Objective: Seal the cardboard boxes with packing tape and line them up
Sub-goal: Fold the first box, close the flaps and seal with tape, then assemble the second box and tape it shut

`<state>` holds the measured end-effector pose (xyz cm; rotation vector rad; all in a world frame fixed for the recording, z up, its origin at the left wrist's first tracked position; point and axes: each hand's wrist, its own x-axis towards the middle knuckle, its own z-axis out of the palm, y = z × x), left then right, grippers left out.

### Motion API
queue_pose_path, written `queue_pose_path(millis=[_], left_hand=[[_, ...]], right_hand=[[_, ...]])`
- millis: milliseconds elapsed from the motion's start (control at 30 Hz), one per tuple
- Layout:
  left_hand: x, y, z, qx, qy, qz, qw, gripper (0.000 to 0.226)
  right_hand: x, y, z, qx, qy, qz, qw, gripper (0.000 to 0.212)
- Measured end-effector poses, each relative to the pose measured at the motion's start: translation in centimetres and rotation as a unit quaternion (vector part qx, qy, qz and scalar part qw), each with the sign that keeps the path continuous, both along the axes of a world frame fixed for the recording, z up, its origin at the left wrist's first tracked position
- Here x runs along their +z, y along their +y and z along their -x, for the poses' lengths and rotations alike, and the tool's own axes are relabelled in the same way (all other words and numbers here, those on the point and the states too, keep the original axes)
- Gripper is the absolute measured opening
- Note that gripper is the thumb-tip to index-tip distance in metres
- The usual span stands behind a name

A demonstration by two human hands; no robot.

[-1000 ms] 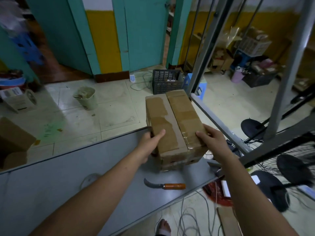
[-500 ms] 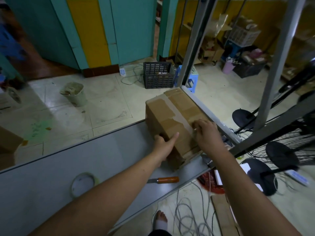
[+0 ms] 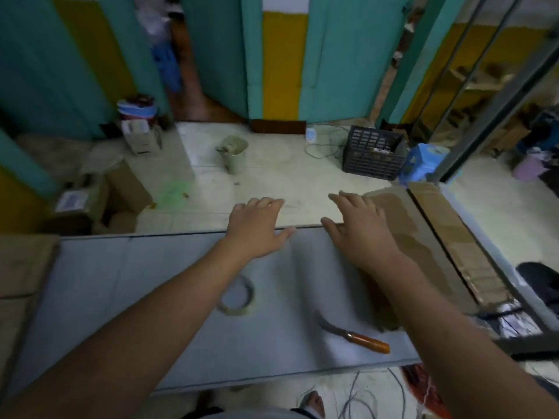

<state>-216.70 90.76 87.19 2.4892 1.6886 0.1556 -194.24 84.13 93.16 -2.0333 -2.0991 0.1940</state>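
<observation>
The one label in view, a white sheet on a carton (image 3: pixel 72 201) on the floor at far left, is too blurred to read (the whole picture is smeared by motion).

Half a second ago both hands were pressed against the cardboard box; now they are off its top. The left hand (image 3: pixel 257 228) hangs over the far edge of the bench (image 3: pixel 151 282) with its grip apart, fingers straight and spread, holding nothing. The right hand (image 3: pixel 360 234) has its grip apart too, fingers splayed, at the left edge of the cardboard box (image 3: pixel 429 237); whether it touches the cardboard I cannot tell. The view has also swung left, so the box now sits at the right side of the picture, on the right end of the bench, with a dark line running lengthwise along its top.

The tape roll (image 3: pixel 237 296) lies flat on the bench between the forearms, apart from the box. The knife (image 3: pixel 357 337) with its orange handle lies near the front edge, just beside the box's near corner. More cardboard (image 3: pixel 21 267) covers the bench's left end. Between that and the tape roll the grey surface is bare. Beyond the far edge are floor tiles, a bucket (image 3: pixel 234 152) and a black crate (image 3: pixel 372 157).
</observation>
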Motion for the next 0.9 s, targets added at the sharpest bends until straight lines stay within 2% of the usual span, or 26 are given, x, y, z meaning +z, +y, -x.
queue_pose_path(millis=[133, 267, 467, 600, 667, 733, 833, 900], left_hand=[[0.3, -1.0, 11.9, 0.119, 0.015, 0.009, 0.993, 0.078], [-0.7, -4.1, 24.1, 0.256, -0.006, 0.02, 0.967, 0.077], [-5.0, -11.5, 38.7, 0.421, -0.111, 0.078, 0.897, 0.086], [-8.7, -17.8, 45.7, 0.533, -0.119, 0.133, 0.827, 0.07], [-10.4, -21.2, 48.1, 0.592, -0.13, 0.123, 0.786, 0.068], [-11.8, -24.0, 49.4, 0.655, -0.173, 0.084, 0.731, 0.072], [-13.6, -26.6, 50.7, 0.722, -0.273, 0.04, 0.635, 0.074], [-14.2, -27.5, 51.5, 0.74, -0.335, 0.031, 0.583, 0.075]], right_hand=[[0.2, 4.0, 11.1, 0.135, 0.0, -0.003, 0.991, 0.06], [-0.5, 6.6, 22.9, 0.256, 0.003, 0.006, 0.967, 0.059], [-4.0, 7.8, 40.0, 0.386, 0.0, 0.052, 0.921, 0.058], [-8.4, 6.8, 50.5, 0.425, 0.022, 0.147, 0.893, 0.063], [-10.7, 5.6, 54.9, 0.404, 0.073, 0.234, 0.881, 0.062], [-12.7, 4.3, 58.4, 0.346, 0.143, 0.32, 0.87, 0.052], [-15.1, 3.1, 61.8, 0.171, 0.287, 0.428, 0.84, 0.037], [-16.3, 2.8, 63.2, 0.028, 0.403, 0.449, 0.797, 0.046]])
